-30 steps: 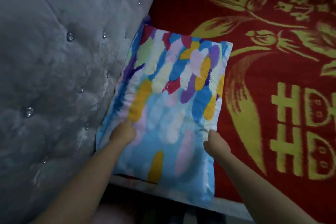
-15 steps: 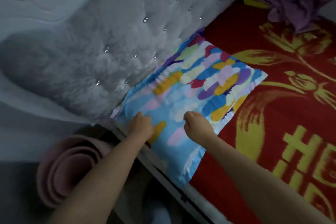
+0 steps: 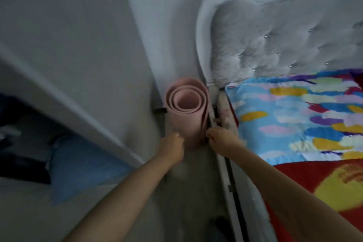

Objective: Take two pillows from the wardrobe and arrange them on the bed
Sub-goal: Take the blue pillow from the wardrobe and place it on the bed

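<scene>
Looking down into the gap between bed and wall. Both hands are empty, fingers curled loosely inward, gripping nothing. My left hand (image 3: pixel 172 148) is just beside the lower left side of the rolled mat (image 3: pixel 186 113); can't tell if the knuckles touch it. My right hand (image 3: pixel 223 140) is near the mat's lower right, over the bed frame (image 3: pixel 233 182) edge, also apart from the pillow.

Pillow (image 3: pixel 298 116) lies flat on the bed, one long edge up against the headboard (image 3: pixel 275 31), a near corner at the frame edge. Smooth, slightly glossy cover, light blue with feather-like dabs of yellow, purple, red, pink and white. Rectangular, soft-looking.

Headboard is grey plush, tufted, with small shiny studs, and a curved, scalloped outline. Blanket (image 3: pixel 324 182) under the pillow is fuzzy red with a yellow pattern.

Mat is pink foam, rolled in a loose spiral, standing on end in the gap, near the frame.

Left side: wardrobe door (image 3: pixel 64 76), pale and smooth. Below it a second pillow (image 3: pixel 82 167), plain light blue, blurred, next to dark items I can't identify.
</scene>
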`<state>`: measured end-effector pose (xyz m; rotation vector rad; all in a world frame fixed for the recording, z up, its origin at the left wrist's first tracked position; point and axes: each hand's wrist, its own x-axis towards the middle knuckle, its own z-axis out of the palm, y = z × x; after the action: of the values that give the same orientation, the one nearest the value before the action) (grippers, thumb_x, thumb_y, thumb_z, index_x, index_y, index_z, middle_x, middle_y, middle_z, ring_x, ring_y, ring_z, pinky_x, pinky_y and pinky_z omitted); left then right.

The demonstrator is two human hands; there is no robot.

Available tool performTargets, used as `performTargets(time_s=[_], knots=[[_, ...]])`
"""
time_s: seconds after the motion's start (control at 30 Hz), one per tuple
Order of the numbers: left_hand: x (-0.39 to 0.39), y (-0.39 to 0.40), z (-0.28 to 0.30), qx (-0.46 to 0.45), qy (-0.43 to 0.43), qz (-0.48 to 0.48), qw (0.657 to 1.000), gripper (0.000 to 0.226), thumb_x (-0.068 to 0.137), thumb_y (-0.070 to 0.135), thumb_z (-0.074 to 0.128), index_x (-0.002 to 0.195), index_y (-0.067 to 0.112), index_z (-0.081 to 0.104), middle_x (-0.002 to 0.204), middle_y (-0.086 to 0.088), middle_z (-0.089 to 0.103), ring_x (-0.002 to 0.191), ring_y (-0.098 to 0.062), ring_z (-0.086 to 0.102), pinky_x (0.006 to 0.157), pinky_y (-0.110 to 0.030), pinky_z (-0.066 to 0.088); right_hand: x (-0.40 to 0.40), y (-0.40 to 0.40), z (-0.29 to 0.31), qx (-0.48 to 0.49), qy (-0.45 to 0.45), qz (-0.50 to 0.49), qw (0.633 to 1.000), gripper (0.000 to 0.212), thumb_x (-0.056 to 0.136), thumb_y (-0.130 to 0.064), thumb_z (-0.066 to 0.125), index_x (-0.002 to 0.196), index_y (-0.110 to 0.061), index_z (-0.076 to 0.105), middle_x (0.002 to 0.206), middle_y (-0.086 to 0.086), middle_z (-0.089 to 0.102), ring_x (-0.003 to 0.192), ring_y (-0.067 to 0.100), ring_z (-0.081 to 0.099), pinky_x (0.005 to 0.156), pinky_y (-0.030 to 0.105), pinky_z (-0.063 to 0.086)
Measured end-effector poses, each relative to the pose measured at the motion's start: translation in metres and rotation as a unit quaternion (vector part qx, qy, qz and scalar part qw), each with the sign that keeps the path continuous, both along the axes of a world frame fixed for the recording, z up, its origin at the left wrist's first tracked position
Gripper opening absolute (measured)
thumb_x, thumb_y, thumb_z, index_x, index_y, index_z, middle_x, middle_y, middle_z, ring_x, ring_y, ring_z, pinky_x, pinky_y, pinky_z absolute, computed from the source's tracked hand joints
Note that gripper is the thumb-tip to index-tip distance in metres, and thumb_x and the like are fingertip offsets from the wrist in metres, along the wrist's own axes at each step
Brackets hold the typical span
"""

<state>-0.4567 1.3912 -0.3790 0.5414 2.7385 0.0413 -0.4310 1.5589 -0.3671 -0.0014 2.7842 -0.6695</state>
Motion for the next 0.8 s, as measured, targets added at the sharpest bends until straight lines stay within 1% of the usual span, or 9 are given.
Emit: performTargets(time_s=[0.07, 0.2, 0.3, 0.4, 0.5, 0.6, 0.67, 0.73, 0.8], knots=[[0.034, -0.062, -0.001, -0.015, 0.004, 0.006, 1.000, 0.026, 0.092, 0.015, 0.043, 0.106, 0.004, 0.061, 0.118, -0.016, 0.060, 0.108, -0.034, 0.057, 0.087, -0.039, 0.048, 0.019, -0.052, 0.002, -0.003, -0.010, 0.040, 0.999, 0.023, 0.089, -0.010, 0.045, 0.103, 0.002, 0.059, 0.115, 0.023, 0.061, 0.106, 0.033, 0.057, 0.087, 0.038, 0.044], [0.099, -0.189, -0.003, -0.041, -0.002, 0.086, 0.995, 0.028, 0.091, 0.015, 0.044, 0.114, 0.007, 0.059, 0.123, -0.013, 0.057, 0.114, -0.031, 0.054, 0.092, -0.037, 0.046, 0.064, -0.161, 0.003, -0.024, 0.010, 0.081, 0.996, 0.019, 0.088, -0.006, 0.046, 0.090, 0.006, 0.060, 0.103, 0.028, 0.064, 0.095, 0.037, 0.059, 0.076, 0.038, 0.042], [0.134, -0.280, 0.001, -0.045, -0.001, 0.162, 0.986, 0.030, 0.092, 0.013, 0.043, 0.119, 0.008, 0.055, 0.127, -0.012, 0.053, 0.116, -0.029, 0.050, 0.093, -0.036, 0.045, 0.089, -0.242, 0.000, -0.042, -0.001, 0.127, 0.991, 0.021, 0.086, -0.004, 0.046, 0.098, 0.004, 0.061, 0.108, 0.026, 0.064, 0.100, 0.037, 0.059, 0.084, 0.038, 0.047], [0.152, -0.358, -0.002, -0.038, 0.004, 0.236, 0.971, 0.029, 0.093, 0.012, 0.041, 0.117, 0.004, 0.056, 0.126, -0.013, 0.053, 0.114, -0.028, 0.050, 0.090, -0.034, 0.045, 0.097, -0.315, -0.008, -0.031, -0.028, 0.181, 0.983, 0.023, 0.088, -0.005, 0.042, 0.102, 0.002, 0.059, 0.113, 0.023, 0.062, 0.103, 0.035, 0.057, 0.086, 0.037, 0.045], [0.158, -0.420, -0.015, -0.025, -0.002, 0.300, 0.954, 0.029, 0.095, 0.014, 0.039, 0.118, 0.006, 0.055, 0.125, -0.012, 0.054, 0.113, -0.026, 0.051, 0.088, -0.031, 0.046, 0.085, -0.376, -0.023, -0.013, -0.052, 0.211, 0.976, 0.023, 0.090, -0.007, 0.041, 0.105, -0.003, 0.058, 0.115, 0.018, 0.062, 0.104, 0.031, 0.056, 0.084, 0.031, 0.043], [0.149, -0.469, -0.034, -0.015, -0.031, 0.362, 0.932, 0.029, 0.096, 0.017, 0.039, 0.117, 0.008, 0.055, 0.126, -0.010, 0.054, 0.114, -0.024, 0.052, 0.091, -0.032, 0.045, 0.059, -0.425, -0.043, 0.003, -0.064, 0.229, 0.971, 0.022, 0.091, -0.009, 0.041, 0.105, -0.006, 0.058, 0.114, 0.015, 0.062, 0.103, 0.027, 0.057, 0.086, 0.031, 0.044], [0.133, -0.502, -0.048, -0.020, -0.063, 0.392, 0.918, 0.029, 0.095, 0.020, 0.040, 0.119, 0.009, 0.053, 0.126, -0.009, 0.054, 0.115, -0.025, 0.053, 0.094, -0.033, 0.045, 0.034, -0.454, -0.060, 0.019, -0.079, 0.243, 0.967, 0.022, 0.091, -0.010, 0.041, 0.106, -0.006, 0.056, 0.115, 0.014, 0.061, 0.103, 0.026, 0.057, 0.087, 0.031, 0.045], [0.110, -0.538, -0.060, -0.030, -0.086, 0.407, 0.909, 0.031, 0.095, 0.021, 0.040, 0.122, 0.010, 0.052, 0.127, -0.010, 0.053, 0.116, -0.026, 0.052, 0.094, -0.033, 0.046, 0.001, -0.484, -0.073, 0.033, -0.098, 0.253, 0.962, 0.025, 0.091, -0.010, 0.040, 0.111, -0.006, 0.055, 0.122, 0.014, 0.059, 0.110, 0.025, 0.055, 0.090, 0.027, 0.043], [0.083, -0.576, -0.071, -0.029, -0.103, 0.420, 0.901, 0.032, 0.095, 0.020, 0.040, 0.123, 0.010, 0.052, 0.127, -0.011, 0.054, 0.116, -0.027, 0.052, 0.095, -0.034, 0.046, -0.036, -0.518, -0.082, 0.046, -0.109, 0.252, 0.960, 0.026, 0.091, -0.010, 0.041, 0.113, -0.005, 0.055, 0.123, 0.015, 0.059, 0.111, 0.025, 0.055, 0.091, 0.026, 0.042]])
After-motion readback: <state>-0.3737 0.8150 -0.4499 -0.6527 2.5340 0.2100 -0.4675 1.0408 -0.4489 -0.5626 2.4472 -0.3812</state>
